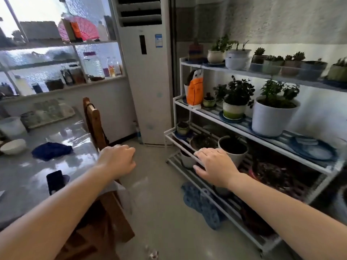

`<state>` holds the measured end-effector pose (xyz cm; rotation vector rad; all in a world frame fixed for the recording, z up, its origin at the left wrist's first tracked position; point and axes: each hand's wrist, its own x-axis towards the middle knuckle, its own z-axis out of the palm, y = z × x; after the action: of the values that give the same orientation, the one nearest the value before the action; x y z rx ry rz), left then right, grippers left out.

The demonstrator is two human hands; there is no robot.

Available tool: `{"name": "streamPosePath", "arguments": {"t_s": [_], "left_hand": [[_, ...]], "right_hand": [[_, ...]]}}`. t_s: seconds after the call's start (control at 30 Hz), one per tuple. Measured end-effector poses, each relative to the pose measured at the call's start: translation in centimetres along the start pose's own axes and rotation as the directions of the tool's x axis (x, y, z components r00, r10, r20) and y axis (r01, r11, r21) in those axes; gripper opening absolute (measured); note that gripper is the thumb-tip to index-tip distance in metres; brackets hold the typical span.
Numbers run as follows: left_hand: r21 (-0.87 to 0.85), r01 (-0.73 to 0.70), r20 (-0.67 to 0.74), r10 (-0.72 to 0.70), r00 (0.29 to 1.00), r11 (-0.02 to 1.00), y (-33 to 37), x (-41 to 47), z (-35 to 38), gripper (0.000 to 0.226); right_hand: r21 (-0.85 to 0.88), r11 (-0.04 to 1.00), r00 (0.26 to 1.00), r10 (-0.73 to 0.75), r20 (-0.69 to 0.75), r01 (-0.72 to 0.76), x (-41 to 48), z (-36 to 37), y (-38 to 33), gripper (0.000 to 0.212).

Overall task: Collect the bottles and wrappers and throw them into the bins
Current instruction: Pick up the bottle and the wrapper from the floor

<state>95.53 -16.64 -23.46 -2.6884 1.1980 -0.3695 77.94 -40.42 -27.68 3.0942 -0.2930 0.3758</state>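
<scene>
My left hand (pixel 117 160) hovers over the back of a wooden chair (pixel 93 124) with its fingers curled under; nothing shows in it. My right hand (pixel 216 166) is stretched out palm down, fingers apart and holding nothing, in front of the lower tiers of a white plant rack (pixel 242 135). A small crumpled clear wrapper (pixel 152 253) lies on the floor near the bottom edge. A small bottle (pixel 138 132) stands on the floor beside the tall air conditioner (pixel 148 81). Several bottles (pixel 112 66) stand on the window shelf. No bin is in view.
A table (pixel 22 177) on the left carries a blue cloth (pixel 51 151), a dark phone (pixel 55 181), a white bowl (pixel 13 146) and a tub. The rack holds potted plants and an orange bag (pixel 195 91). A blue mat (pixel 202 203) lies at its foot.
</scene>
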Motion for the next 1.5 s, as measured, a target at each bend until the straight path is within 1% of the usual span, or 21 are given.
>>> {"name": "streamPosePath", "arguments": {"t_s": [0.13, 0.23, 0.37, 0.53, 0.6, 0.77, 0.87, 1.03, 1.17, 1.27, 1.33, 1.4, 1.5], "left_hand": [[-0.041, -0.063, 0.106, 0.067, 0.992, 0.997, 1.2, 2.6, 6.5, 0.034], [-0.064, -0.101, 0.175, 0.111, 0.978, 0.993, 2.6, 3.6, 11.9, 0.035], [-0.103, -0.091, 0.227, 0.113, 0.967, 0.99, 4.3, 3.3, 19.5, 0.032], [-0.186, -0.052, 0.318, 0.111, 0.942, 0.981, 6.8, 1.5, 30.4, 0.028], [-0.194, -0.03, 0.369, 0.101, 0.924, 0.981, 8.3, 0.3, 35.1, 0.028], [-0.165, -0.04, 0.483, 0.116, 0.868, 0.985, 12.5, -3.4, 47.9, 0.028], [-0.174, -0.01, 0.547, 0.105, 0.831, 0.985, 14.5, -5.1, 54.8, 0.033], [-0.16, 0.029, 0.605, 0.075, 0.793, 0.987, 16.8, -7.4, 66.5, 0.034], [-0.097, 0.021, 0.642, 0.047, 0.766, 0.995, 18.3, -8.6, 74.8, 0.031], [-0.067, 0.081, 0.664, -0.016, 0.748, 0.995, 19.0, -9.5, 80.1, 0.034], [-0.057, 0.132, 0.696, -0.056, 0.716, 0.99, 19.3, -10.3, 83.5, 0.036], [-0.056, 0.212, 0.717, -0.109, 0.689, 0.976, 19.4, -11.3, 86.5, 0.039], [-0.032, 0.347, 0.751, -0.206, 0.627, 0.937, 19.5, -12.5, 89.6, 0.047]], "right_hand": [[0.032, 0.998, 0.991, 0.05, 0.123, -0.055, 0.2, 5.5, 0.5, 0.052], [0.06, 0.993, 0.975, 0.086, 0.204, -0.1, -0.1, 10.5, 1.2, 0.049], [0.09, 0.987, 0.943, 0.099, 0.317, -0.134, -1.0, 18.0, 1.8, 0.047], [0.092, 0.98, 0.876, 0.115, 0.469, -0.178, -2.8, 29.1, 1.5, 0.052], [0.096, 0.978, 0.85, 0.111, 0.515, -0.186, -3.9, 33.9, 1.0, 0.052], [0.103, 0.983, 0.815, 0.067, 0.575, -0.154, -7.1, 46.2, -0.1, 0.05], [0.114, 0.983, 0.809, 0.052, 0.586, -0.146, -8.7, 53.6, -0.1, 0.051], [0.111, 0.985, 0.767, 0.032, 0.641, -0.135, -11.5, 65.7, 0.5, 0.051], [0.092, 0.988, 0.744, 0.033, 0.667, -0.126, -13.3, 74.4, 1.2, 0.052], [0.078, 0.988, 0.725, 0.044, 0.687, -0.134, -14.6, 80.0, 1.6, 0.054], [0.076, 0.986, 0.697, 0.052, 0.715, -0.151, -15.4, 83.3, 1.6, 0.054], [0.083, 0.983, 0.682, 0.052, 0.729, -0.165, -16.2, 85.9, 1.6, 0.054], [0.096, 0.978, 0.665, 0.053, 0.745, -0.186, -17.3, 88.7, 1.4, 0.056]]}}
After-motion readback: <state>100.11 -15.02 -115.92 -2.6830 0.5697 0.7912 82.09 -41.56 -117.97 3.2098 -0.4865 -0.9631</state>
